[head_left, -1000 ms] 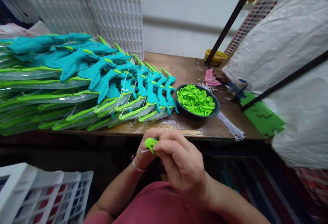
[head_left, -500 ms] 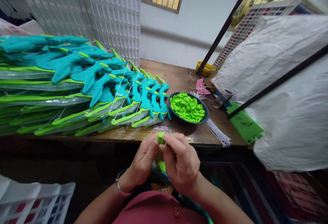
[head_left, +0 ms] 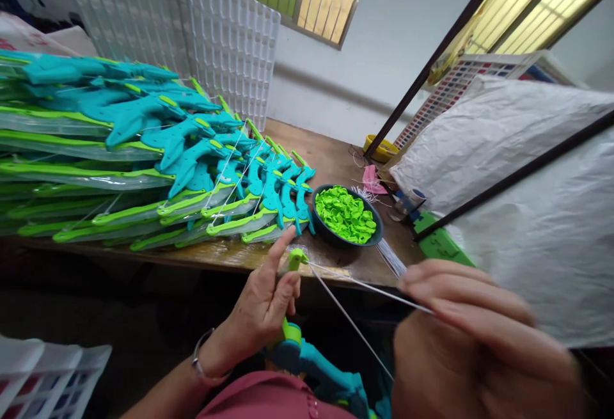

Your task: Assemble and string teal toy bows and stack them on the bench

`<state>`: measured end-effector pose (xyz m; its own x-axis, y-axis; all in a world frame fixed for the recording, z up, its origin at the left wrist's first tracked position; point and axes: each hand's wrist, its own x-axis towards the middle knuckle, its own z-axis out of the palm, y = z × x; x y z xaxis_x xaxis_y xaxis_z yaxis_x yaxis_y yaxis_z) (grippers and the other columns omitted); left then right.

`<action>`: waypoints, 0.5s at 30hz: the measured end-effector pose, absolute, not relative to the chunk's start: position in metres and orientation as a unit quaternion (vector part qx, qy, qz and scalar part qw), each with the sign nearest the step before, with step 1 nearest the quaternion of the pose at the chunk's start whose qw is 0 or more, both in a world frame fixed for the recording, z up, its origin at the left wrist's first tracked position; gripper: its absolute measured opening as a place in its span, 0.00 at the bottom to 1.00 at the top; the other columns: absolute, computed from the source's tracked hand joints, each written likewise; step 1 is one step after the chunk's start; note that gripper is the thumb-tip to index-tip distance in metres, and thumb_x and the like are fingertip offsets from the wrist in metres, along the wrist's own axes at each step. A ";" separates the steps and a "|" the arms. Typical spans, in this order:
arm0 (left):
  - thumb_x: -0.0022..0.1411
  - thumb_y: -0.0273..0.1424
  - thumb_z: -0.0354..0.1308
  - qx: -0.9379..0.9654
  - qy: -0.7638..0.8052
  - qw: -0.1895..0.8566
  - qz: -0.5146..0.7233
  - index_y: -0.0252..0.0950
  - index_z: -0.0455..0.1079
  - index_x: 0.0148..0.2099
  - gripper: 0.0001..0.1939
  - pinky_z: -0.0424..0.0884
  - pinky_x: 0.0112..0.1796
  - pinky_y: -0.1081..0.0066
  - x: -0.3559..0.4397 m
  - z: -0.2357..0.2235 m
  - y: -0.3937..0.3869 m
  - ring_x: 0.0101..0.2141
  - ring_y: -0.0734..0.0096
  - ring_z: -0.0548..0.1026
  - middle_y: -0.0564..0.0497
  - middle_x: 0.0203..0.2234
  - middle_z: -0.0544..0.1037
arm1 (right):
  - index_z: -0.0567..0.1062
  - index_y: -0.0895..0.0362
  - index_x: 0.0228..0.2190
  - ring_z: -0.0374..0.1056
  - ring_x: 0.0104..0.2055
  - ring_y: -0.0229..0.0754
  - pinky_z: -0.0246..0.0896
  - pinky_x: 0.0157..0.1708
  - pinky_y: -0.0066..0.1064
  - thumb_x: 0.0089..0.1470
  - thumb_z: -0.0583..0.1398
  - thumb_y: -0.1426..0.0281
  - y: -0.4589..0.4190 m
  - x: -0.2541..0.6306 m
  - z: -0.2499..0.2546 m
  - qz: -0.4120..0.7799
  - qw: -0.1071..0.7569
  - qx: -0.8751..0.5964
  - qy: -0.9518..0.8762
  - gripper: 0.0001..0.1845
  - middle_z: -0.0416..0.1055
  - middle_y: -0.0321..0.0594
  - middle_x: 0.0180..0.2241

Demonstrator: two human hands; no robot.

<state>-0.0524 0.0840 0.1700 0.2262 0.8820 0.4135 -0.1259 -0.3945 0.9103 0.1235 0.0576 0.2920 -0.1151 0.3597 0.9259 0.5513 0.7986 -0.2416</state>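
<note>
My left hand (head_left: 266, 294) is wrapped round the green limb of a toy bow, its index finger stretched out. The turquoise and green toy bow (head_left: 326, 368) lies across my lap, its lower part cut off by the frame. From its green tip (head_left: 298, 256), a white string (head_left: 364, 283) runs taut to my right hand (head_left: 480, 336), which pinches it between thumb and fingers. A second strand slants down from the tip to the lower right. My right hand is close to the camera and slightly blurred.
A large pile of strung turquoise and green toy bows (head_left: 192, 150) covers the table's left side. Beside it stands a dark bowl (head_left: 378, 233) full of small green parts, with a bundle of white strings (head_left: 391, 258) nearby. White sheeting (head_left: 518, 150) and a dark pole border the right.
My right hand has left the bow's tip and moved right and toward the camera, drawing the white string out taut. My left hand stays on the limb, its index finger now extended.
</note>
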 end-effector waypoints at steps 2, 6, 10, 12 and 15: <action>0.76 0.35 0.47 0.646 0.284 0.468 0.532 0.48 0.48 0.74 0.28 0.72 0.29 0.75 -0.058 0.175 0.083 0.23 0.77 0.73 0.50 0.38 0.76 | 0.76 0.54 0.37 0.73 0.37 0.44 0.73 0.38 0.41 0.63 0.59 0.78 0.055 0.126 0.300 -0.081 0.602 -0.314 -0.729 0.08 0.72 0.40 0.33; 0.74 0.34 0.52 0.606 0.188 0.567 0.526 0.45 0.68 0.56 0.11 0.74 0.30 0.74 -0.065 0.195 0.085 0.26 0.80 0.75 0.46 0.54 0.70 | 0.75 0.54 0.38 0.74 0.36 0.44 0.73 0.38 0.41 0.63 0.60 0.78 0.066 0.121 0.284 -0.046 0.607 -0.315 -0.729 0.07 0.74 0.38 0.32; 0.68 0.37 0.61 0.555 0.151 0.634 0.517 0.37 0.69 0.42 0.09 0.65 0.22 0.79 -0.062 0.207 0.087 0.20 0.82 0.68 0.53 0.33 0.72 | 0.75 0.56 0.38 0.74 0.37 0.43 0.71 0.39 0.39 0.61 0.60 0.81 0.068 0.122 0.267 -0.017 0.614 -0.325 -0.719 0.09 0.74 0.38 0.33; 0.69 0.39 0.61 0.556 0.192 0.623 0.515 0.36 0.68 0.41 0.11 0.62 0.21 0.80 -0.060 0.207 0.087 0.19 0.81 0.65 0.56 0.24 0.68 | 0.75 0.57 0.38 0.74 0.38 0.43 0.71 0.39 0.38 0.60 0.59 0.83 0.061 0.126 0.266 0.008 0.598 -0.323 -0.733 0.11 0.74 0.39 0.33; 0.71 0.39 0.58 0.566 0.250 0.594 0.514 0.36 0.67 0.42 0.11 0.62 0.22 0.79 -0.058 0.204 0.088 0.18 0.79 0.64 0.58 0.18 0.67 | 0.76 0.58 0.39 0.72 0.43 0.44 0.70 0.43 0.38 0.60 0.59 0.84 0.051 0.131 0.267 0.049 0.542 -0.305 -0.782 0.11 0.73 0.42 0.37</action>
